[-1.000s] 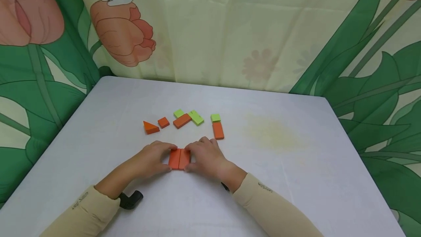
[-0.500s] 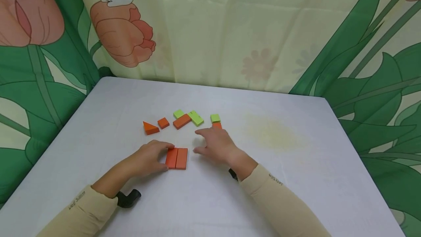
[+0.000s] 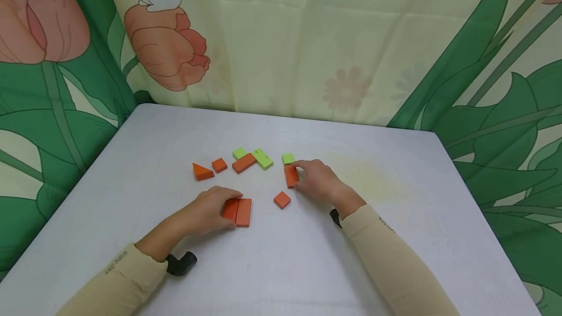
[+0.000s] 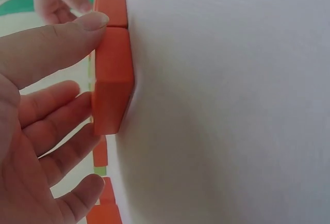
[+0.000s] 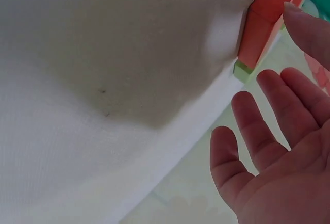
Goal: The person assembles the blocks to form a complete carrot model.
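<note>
In the head view, my left hand (image 3: 208,212) spans a pair of orange-red rectangular blocks lying side by side. Its thumb and fingers grip the ends of the left block (image 4: 114,53); the right block (image 3: 243,212) lies against it. My right hand (image 3: 319,179) is at another orange-red rectangular block (image 3: 291,176), with thumb near its front end and fingers by its far end. In the right wrist view, those fingers are spread and fairly straight beside the block. Between the hands lies a small orange-red square block (image 3: 282,200).
Behind the hands lie an orange triangular block (image 3: 202,171), a small orange-red block (image 3: 219,165) and a longer orange-red block (image 3: 244,163). Green blocks (image 3: 263,158) sit among them, one (image 3: 288,158) behind the right hand's block. A white cloth covers the table (image 3: 395,238).
My right hand has left the paired blocks and moved right to the other rectangular block. The small square block now shows where that hand was. My left hand stays at the pair.
</note>
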A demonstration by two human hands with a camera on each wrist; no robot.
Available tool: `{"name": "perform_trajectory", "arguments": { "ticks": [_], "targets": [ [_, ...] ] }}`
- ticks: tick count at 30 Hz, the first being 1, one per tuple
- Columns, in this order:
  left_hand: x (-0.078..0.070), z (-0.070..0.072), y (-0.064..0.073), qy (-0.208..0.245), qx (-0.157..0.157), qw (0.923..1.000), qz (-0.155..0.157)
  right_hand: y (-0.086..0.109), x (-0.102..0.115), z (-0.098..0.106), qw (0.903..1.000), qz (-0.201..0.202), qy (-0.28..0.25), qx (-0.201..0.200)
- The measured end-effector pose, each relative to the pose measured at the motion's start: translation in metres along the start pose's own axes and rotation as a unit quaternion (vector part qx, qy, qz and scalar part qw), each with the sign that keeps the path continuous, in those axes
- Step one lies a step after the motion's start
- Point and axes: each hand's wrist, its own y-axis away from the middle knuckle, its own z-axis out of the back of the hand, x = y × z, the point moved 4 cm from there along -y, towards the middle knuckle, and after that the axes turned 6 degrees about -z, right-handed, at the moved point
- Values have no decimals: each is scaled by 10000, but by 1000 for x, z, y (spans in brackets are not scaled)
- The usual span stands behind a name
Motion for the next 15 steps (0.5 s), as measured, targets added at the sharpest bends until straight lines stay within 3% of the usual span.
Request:
{"name": "perform_trajectory", "arguments": {
  "ticks": [15],
  "targets": [
    [0,-5,0,-74,-94,9999,66,-4,-2,0,9996,193,-91,192]
  ]
}}
